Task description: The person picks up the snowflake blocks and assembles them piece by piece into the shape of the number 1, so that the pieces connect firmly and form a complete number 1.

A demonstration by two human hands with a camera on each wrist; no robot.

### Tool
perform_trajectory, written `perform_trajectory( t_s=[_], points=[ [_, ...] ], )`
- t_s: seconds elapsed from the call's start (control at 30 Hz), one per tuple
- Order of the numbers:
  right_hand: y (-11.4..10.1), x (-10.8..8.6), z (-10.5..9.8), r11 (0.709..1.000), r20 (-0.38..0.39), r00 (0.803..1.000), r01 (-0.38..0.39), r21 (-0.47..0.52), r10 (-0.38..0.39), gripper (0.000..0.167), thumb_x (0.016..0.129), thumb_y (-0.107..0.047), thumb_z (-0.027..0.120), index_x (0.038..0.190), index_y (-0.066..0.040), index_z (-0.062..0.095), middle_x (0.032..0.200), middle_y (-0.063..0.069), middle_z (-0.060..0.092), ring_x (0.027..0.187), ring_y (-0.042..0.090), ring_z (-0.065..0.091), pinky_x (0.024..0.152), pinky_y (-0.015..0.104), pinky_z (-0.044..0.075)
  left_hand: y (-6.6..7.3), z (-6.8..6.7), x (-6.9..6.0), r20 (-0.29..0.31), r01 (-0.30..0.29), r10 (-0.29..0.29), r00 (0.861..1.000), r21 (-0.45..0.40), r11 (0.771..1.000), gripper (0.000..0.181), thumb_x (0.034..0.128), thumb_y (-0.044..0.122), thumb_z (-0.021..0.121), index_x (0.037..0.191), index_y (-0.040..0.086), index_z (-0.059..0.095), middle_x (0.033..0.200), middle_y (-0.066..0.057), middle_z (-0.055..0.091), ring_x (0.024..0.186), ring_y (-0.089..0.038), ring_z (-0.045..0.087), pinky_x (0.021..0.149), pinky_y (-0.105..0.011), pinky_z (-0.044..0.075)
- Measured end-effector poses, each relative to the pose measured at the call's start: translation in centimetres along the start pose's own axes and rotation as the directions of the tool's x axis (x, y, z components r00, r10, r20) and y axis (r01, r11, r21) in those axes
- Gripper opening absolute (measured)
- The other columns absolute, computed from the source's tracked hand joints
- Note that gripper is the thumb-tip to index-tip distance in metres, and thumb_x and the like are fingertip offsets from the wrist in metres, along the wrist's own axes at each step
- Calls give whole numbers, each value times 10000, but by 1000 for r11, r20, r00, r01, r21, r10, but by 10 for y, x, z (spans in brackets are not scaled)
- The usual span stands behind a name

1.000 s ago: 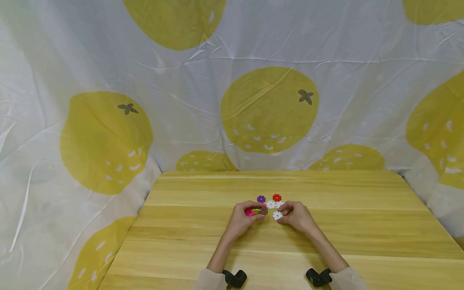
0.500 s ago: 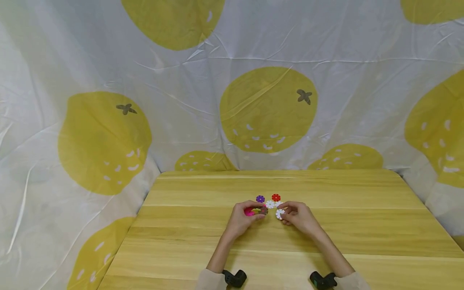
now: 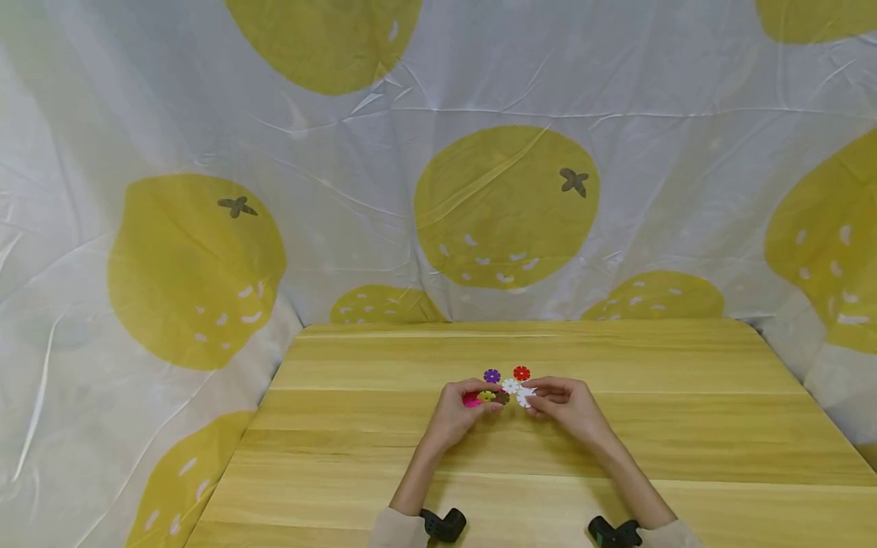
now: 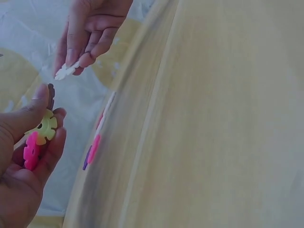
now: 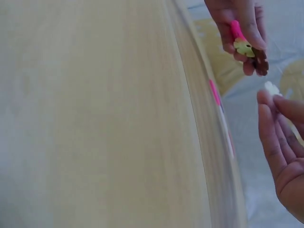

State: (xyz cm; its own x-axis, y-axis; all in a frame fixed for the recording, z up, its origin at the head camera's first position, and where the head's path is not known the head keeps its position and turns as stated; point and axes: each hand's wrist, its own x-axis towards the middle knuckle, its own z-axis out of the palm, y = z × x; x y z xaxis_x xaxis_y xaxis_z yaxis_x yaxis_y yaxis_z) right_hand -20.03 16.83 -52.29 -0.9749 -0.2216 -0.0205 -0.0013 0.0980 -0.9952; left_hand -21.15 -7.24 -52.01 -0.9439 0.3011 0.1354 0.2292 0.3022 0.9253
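My left hand grips a short chain of interlocking snowflake discs: pink, yellow and brown. The brown one sits at the chain's end, facing the other hand. Between thumb and fingertips, my right hand pinches a white snowflake disc. A small gap separates this white disc from the brown one in both wrist views. Both hands are over the middle of the table, facing each other.
Loose discs lie on the wooden table just beyond the hands: a purple disc, a red disc, a white disc and a partly hidden pink one. A lemon-print cloth hangs behind the table.
My right hand has turned a little and brought its white disc slightly farther from me, after a small shift right. The left hand and its chain have stayed nearly still.
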Motion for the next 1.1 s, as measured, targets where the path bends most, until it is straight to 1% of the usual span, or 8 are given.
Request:
perform_trajectory(
  t_s=[0.17,0.23,0.33,0.43,0.63,0.87,1.0,1.1],
  points=[
    [0,0,3,998,-2,999,54,40,-54,328,931,-54,758,1225,80,700,1039,276,732,895,238,785,826,398,629,3,0,1,6,-6,6,1000,2,1000,266,860,130,843,1117,72,808,1094,-68,793,1067,-189,668,863,-186,511],
    [-1,-1,4,996,4,997,76,39,-76,320,933,-48,754,1216,90,700,1054,302,726,903,247,785,831,412,625,2,0,1,11,-8,8,1000,-3,1000,250,861,128,842,1105,84,813,1088,-69,793,1067,-193,669,862,-191,519],
    [-1,-1,5,995,6,996,92,33,-92,314,936,-49,751,1213,92,702,1065,316,724,911,260,785,836,421,622,2,0,0,25,-10,10,1000,0,1000,226,866,133,837,1090,111,819,1085,-60,793,1101,-221,686,917,-237,545],
    [-2,-1,6,995,4,995,97,23,-97,309,934,-49,753,1207,90,706,1051,306,730,902,279,785,832,432,621,4,0,-1,42,-16,15,999,14,1000,212,873,147,832,1084,129,820,1092,-53,793,1106,-222,692,940,-275,552],
    [-3,-1,7,994,-8,994,106,11,-106,314,931,-39,754,1217,84,710,1004,281,740,877,291,786,819,444,621,6,0,1,58,-22,20,998,23,999,209,888,148,817,1094,114,818,1112,-69,789,1090,-207,687,881,-217,537],
    [-4,-1,9,991,7,994,109,82,-110,343,939,-38,743,1231,132,687,1171,347,706,933,351,779,838,455,609,7,-1,1,56,-12,13,998,-24,1000,200,885,111,816,1085,93,818,1101,-88,790,1076,-199,675,884,-215,520],
    [-4,-2,10,986,-17,992,123,114,-122,345,932,-40,752,1208,156,686,1138,343,717,874,288,793,823,464,607,8,-1,2,47,-4,7,999,-59,998,199,878,100,821,1075,73,817,1080,-116,788,1017,-165,644,825,-184,491],
    [-3,-2,10,979,-37,988,155,131,-152,329,928,-23,750,1178,180,686,1082,313,743,824,241,796,802,478,606,9,0,3,52,-1,4,999,-71,997,196,876,89,821,1071,69,818,1077,-126,787,976,-140,621,784,-167,481]
  ],
)
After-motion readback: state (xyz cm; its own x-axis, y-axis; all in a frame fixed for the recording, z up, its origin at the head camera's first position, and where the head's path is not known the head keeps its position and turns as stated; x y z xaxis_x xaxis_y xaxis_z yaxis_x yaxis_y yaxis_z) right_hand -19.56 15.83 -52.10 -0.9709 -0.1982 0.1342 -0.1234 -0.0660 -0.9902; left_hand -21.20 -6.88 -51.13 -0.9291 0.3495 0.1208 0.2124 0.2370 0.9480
